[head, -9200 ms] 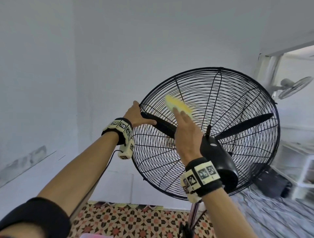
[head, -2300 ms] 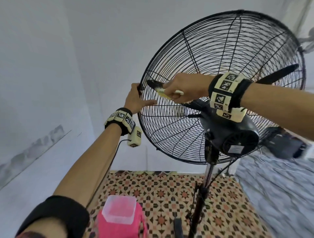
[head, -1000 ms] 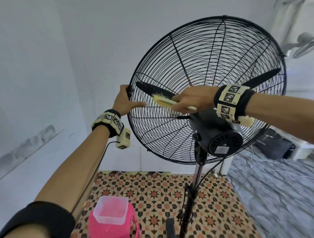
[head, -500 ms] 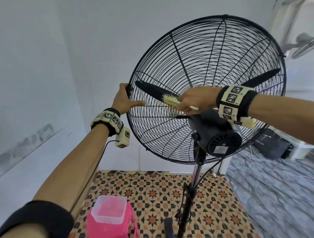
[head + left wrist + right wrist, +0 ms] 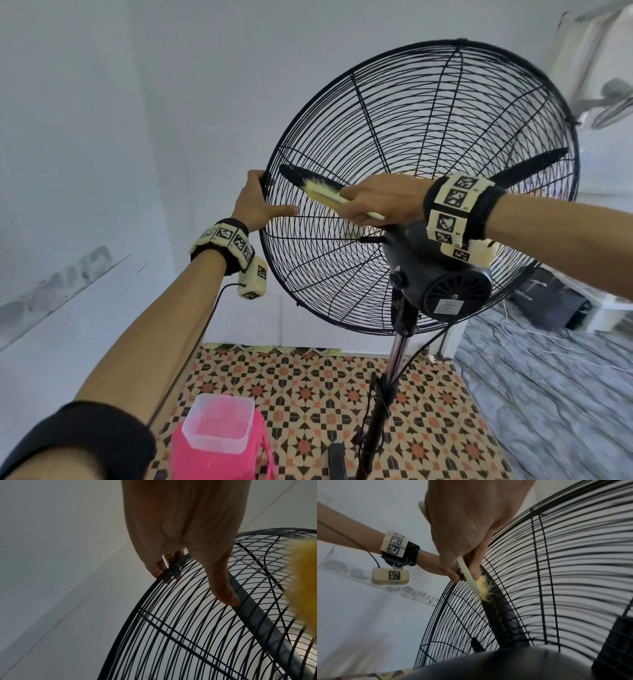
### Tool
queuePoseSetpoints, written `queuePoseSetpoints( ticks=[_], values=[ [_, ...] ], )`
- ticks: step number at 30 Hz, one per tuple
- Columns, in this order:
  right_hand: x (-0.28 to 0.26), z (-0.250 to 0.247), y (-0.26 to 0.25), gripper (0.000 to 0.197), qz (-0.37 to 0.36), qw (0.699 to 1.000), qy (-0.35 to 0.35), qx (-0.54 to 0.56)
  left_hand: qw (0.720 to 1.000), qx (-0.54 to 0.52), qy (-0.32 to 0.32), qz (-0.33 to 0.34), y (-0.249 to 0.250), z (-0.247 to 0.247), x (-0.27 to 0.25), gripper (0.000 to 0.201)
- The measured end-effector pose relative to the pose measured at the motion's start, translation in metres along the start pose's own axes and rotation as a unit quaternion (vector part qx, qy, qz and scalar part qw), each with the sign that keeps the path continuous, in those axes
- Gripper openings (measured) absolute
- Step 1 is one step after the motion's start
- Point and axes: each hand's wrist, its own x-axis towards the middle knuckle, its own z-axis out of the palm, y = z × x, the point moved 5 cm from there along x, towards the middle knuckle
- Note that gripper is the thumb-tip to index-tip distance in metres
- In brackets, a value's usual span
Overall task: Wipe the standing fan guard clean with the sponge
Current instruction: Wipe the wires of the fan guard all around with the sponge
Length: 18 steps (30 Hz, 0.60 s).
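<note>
Patterned tile floor (image 5: 308, 394), white wall (image 5: 102, 102), perhaps stained

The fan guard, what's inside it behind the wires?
Inside the fan guard are black fan blades: one points left, under the yellow brush held by the right hand; another points right. The hub is hidden behind that hand and the motor housing.

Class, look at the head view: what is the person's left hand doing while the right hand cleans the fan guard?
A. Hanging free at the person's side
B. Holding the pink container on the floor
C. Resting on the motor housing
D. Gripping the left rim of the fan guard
D: the left hand grips the rim of the fan guard at its left edge, thumb lying across the wires.
</note>
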Motion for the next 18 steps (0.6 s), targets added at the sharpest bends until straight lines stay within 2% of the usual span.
queuePoseSetpoints(
  ticks=[1, 3, 5, 7, 9, 15, 16, 18],
  values=[
    [0.001, -0.003, 0.000, 0.005, -0.001, 0.999, 0.035, -0.002, 1.000, -0.001, -0.001, 0.001, -0.001, -0.001, 0.000, 0.107],
    [0.002, -0.005, 0.001, 0.006, 0.001, 0.998, 0.064, -0.001, 1.000, -0.004, -0.001, 0.006, -0.001, 0.000, -0.002, 0.109],
    [0.002, 0.001, 0.003, 0.002, 0.017, 0.999, 0.038, 0.002, 1.000, -0.011, 0.001, 0.017, 0.001, 0.000, -0.005, 0.112],
    [0.004, 0.008, 0.003, 0.008, 0.040, 0.999, -0.031, -0.009, 1.000, -0.015, 0.005, 0.023, 0.003, 0.001, -0.005, 0.111],
    [0.010, 0.006, -0.002, 0.014, 0.056, 0.996, -0.063, -0.003, 1.000, -0.015, 0.007, 0.018, 0.002, 0.001, -0.004, 0.107],
    [0.028, -0.020, -0.012, 0.025, 0.044, 0.998, 0.040, 0.009, 1.000, -0.004, 0.013, 0.023, -0.003, -0.002, -0.003, 0.104],
    [0.027, -0.018, -0.012, 0.022, 0.047, 0.998, 0.034, -0.001, 1.000, -0.005, 0.010, 0.026, -0.004, -0.002, -0.003, 0.104],
    [0.027, -0.013, -0.012, 0.005, 0.074, 0.997, -0.022, -0.025, 0.999, -0.001, -0.005, 0.034, -0.003, -0.005, -0.003, 0.103]
  ],
)
